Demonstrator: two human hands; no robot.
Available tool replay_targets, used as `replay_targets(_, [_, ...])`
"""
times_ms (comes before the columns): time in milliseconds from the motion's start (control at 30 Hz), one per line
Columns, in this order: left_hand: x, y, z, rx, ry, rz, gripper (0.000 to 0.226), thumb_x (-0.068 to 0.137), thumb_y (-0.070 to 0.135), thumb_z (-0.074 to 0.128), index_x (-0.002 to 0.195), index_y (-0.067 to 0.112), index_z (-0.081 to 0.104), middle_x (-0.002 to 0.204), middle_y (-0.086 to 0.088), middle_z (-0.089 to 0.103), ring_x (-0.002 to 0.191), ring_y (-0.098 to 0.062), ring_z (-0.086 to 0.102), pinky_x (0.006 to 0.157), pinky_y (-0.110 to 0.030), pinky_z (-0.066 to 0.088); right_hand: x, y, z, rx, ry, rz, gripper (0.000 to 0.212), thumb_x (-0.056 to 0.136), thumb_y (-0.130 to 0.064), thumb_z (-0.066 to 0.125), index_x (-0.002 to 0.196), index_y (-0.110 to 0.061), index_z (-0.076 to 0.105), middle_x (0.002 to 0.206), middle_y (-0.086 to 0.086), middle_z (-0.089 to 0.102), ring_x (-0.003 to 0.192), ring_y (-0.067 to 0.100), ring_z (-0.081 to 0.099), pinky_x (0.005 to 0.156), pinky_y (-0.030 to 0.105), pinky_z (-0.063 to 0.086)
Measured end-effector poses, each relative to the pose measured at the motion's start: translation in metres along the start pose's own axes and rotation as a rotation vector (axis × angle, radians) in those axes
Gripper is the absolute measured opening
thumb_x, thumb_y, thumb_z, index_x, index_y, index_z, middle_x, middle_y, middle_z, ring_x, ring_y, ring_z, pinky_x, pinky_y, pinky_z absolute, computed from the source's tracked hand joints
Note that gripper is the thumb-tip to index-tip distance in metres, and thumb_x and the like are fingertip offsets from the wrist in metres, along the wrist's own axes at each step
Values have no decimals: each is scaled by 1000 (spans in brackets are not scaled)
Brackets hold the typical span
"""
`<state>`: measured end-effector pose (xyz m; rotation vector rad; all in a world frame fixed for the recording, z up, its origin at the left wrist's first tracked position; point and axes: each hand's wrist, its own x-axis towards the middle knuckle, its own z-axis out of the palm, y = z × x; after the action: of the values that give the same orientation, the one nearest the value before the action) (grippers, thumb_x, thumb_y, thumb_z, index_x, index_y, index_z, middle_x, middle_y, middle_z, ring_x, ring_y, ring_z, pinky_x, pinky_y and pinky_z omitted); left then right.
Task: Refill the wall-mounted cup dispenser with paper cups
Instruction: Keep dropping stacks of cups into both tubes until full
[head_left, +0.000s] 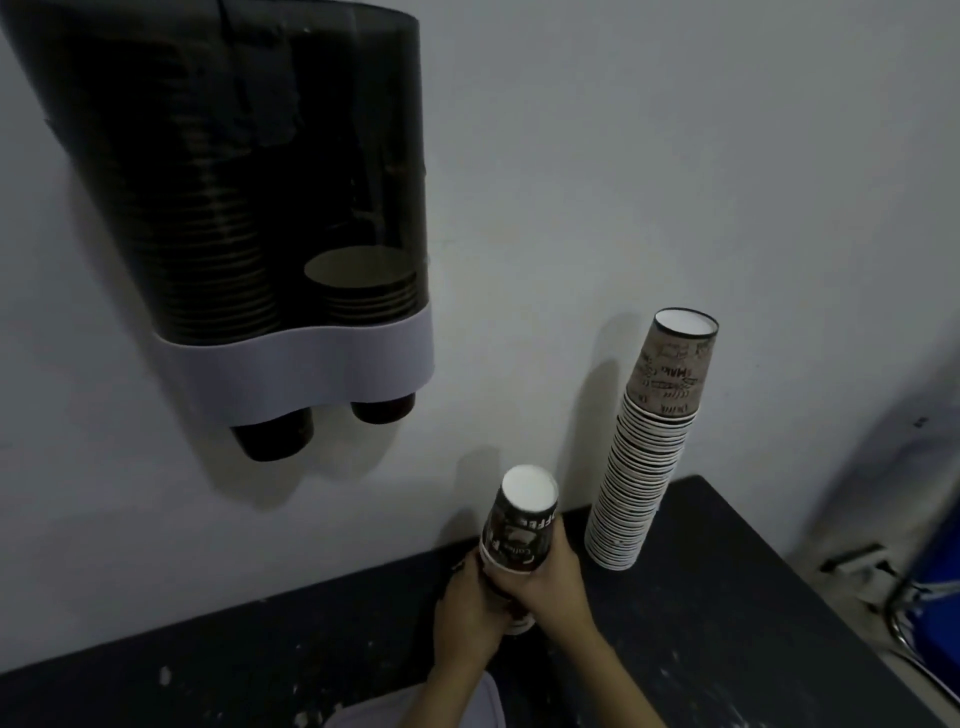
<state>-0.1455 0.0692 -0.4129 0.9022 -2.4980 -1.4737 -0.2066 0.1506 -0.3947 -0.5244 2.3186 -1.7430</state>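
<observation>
A dark smoked cup dispenser (223, 171) with a white base band hangs on the wall at the upper left. Its left column is packed high with cups; the right column holds only a short pile. A cup bottom pokes out under each column. On the black table, my left hand (465, 610) and my right hand (558, 584) both wrap around a short stack of upside-down dark paper cups (522, 514) printed with "Coffee". A tall leaning stack of upside-down brown paper cups (644, 457) stands to the right, against the wall.
The black table (727, 623) is speckled with white marks and its right edge runs diagonally. Beyond that edge are a metal frame and something blue (935, 597). The grey wall (623, 156) backs everything.
</observation>
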Motion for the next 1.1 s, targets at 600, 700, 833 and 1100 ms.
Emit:
replay_targets(600, [-69, 121, -85, -469, 251, 421, 75, 78, -24, 38, 130, 29, 37, 121, 12, 48, 111, -4, 51, 72, 4, 44, -27, -165, -107, -653, -366, -113, 103, 61, -27, 83, 140, -10, 19, 133, 10, 48, 121, 25, 49, 101, 33, 41])
replay_targets(700, [-77, 120, -96, -557, 271, 406, 72, 77, -23, 42, 127, 28, 42, 127, -1, 51, 120, -18, 51, 85, -11, 49, -41, -192, -117, -421, -274, -143, 96, 63, -24, 83, 138, -13, 24, 127, 10, 50, 113, 24, 52, 95, 32, 45])
replay_targets(833, [-81, 121, -109, -707, 239, 295, 63, 83, -18, 41, 129, 24, 39, 118, -8, 54, 108, -26, 56, 81, -30, 48, -50, -244, -121, -89, -136, -218, 79, 70, -19, 77, 135, -15, 32, 118, 9, 49, 92, 16, 55, 75, 25, 50])
replay_targets(1100, [-72, 112, -139, -1232, 159, -127, 63, 83, -21, 19, 143, -5, 23, 143, -22, 35, 132, -38, 37, 62, -28, 35, -32, -410, -108, 138, 208, -754, 70, 71, -31, 77, 128, -16, 39, 115, 3, 51, 107, 18, 53, 92, 33, 48])
